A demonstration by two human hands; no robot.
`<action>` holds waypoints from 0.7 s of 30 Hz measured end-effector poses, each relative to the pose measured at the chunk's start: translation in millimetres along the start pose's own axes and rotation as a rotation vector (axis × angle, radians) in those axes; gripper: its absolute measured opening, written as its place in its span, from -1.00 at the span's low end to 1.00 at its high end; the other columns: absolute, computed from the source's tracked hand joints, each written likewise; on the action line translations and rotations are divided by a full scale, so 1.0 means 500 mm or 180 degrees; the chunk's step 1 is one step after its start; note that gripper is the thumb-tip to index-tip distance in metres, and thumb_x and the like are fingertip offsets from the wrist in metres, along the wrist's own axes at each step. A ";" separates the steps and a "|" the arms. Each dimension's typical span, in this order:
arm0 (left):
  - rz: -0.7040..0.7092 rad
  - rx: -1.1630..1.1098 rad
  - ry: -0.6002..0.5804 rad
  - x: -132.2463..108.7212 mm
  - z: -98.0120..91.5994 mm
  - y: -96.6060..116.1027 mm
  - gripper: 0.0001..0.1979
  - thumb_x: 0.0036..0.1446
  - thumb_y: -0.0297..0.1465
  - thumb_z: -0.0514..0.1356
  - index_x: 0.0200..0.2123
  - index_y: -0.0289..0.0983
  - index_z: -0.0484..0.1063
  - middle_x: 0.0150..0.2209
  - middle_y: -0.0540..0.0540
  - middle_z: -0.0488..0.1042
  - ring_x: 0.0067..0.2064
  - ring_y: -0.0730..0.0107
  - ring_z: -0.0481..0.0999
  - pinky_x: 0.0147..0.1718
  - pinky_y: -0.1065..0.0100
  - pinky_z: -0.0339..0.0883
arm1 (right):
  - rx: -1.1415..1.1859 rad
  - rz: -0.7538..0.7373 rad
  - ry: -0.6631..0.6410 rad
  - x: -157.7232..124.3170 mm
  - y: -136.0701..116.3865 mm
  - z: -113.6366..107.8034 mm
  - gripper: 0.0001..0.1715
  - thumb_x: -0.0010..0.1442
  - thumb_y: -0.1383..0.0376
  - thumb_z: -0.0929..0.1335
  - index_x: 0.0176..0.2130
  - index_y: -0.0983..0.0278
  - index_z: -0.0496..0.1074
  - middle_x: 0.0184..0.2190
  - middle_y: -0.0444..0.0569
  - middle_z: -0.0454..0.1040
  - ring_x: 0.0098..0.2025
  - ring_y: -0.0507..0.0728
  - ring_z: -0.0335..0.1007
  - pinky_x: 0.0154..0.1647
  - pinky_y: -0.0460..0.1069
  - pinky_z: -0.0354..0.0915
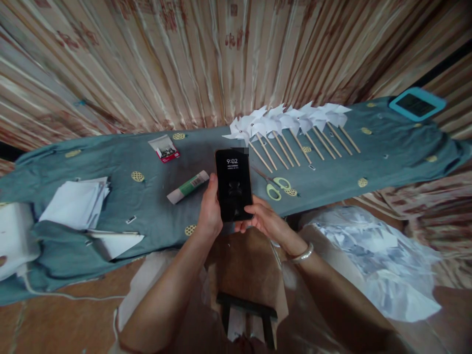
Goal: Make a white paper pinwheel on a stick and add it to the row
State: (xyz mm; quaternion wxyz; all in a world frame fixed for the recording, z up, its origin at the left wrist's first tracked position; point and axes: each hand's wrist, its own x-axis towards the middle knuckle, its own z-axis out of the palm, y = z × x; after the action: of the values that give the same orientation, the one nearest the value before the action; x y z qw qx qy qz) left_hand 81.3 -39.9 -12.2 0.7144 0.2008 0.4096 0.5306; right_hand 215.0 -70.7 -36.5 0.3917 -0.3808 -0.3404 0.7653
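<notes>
Your left hand (210,209) has its fingers curled around the left edge of the phone (233,184), and your right hand (263,219) cups its lower right corner from beneath; both are closed on it. You hold the phone upright over the near edge of the cloth-covered table (155,216), screen lit. Just left of it lies a glue stick (188,187), just right the scissors (275,186). Pinwheels (291,125) line the far edge, paper sheets (75,201) the left end; the cloth between lies bare
</notes>
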 end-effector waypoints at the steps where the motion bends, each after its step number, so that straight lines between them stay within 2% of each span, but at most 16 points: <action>1: 0.0004 0.0010 0.0023 0.000 0.001 0.000 -0.45 0.17 0.09 0.15 -0.11 -0.28 0.52 -0.36 -0.14 0.61 -0.30 0.12 0.64 -0.43 0.25 0.52 | -0.0019 -0.0008 0.0023 -0.001 -0.001 0.001 -0.77 0.09 0.23 0.38 -0.22 0.26 0.35 -0.49 -0.17 0.49 -0.51 0.04 0.51 -0.51 -0.08 0.40; 11: -0.0178 -0.0047 -0.0122 -0.006 0.005 0.003 -0.45 0.16 0.12 0.14 -0.15 -0.24 0.54 -0.38 -0.13 0.60 -0.33 0.10 0.64 -0.44 0.22 0.51 | -0.0630 -0.0206 0.0078 -0.002 -0.009 0.006 -0.73 0.10 0.29 0.45 -0.20 0.23 0.34 -0.41 -0.20 0.50 -0.46 0.01 0.49 -0.42 -0.08 0.43; 16: 0.0075 0.0038 0.0066 0.000 0.000 -0.003 -0.41 0.11 0.14 0.18 -0.13 -0.27 0.53 -0.37 -0.13 0.61 -0.30 0.12 0.64 -0.41 0.24 0.51 | -0.0814 -0.0273 0.0051 0.003 -0.004 -0.001 -0.77 0.11 0.30 0.42 -0.22 0.22 0.33 -0.41 -0.18 0.50 -0.44 0.03 0.51 -0.40 -0.05 0.43; 21: 0.0164 0.0009 0.0186 0.002 -0.001 -0.011 -0.42 0.12 0.14 0.18 -0.11 -0.24 0.53 -0.37 -0.12 0.61 -0.29 0.12 0.64 -0.41 0.24 0.50 | -0.0741 -0.0284 0.0019 0.003 -0.004 -0.002 -0.71 0.06 0.32 0.44 -0.21 0.22 0.32 -0.39 -0.18 0.52 -0.41 0.06 0.54 -0.37 -0.02 0.47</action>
State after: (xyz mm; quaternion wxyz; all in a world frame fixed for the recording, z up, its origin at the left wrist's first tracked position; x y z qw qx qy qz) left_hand 84.3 -40.9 -16.7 0.6879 0.1967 0.4257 0.5540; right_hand 216.0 -68.4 -35.8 0.3795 -0.4105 -0.4424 0.7013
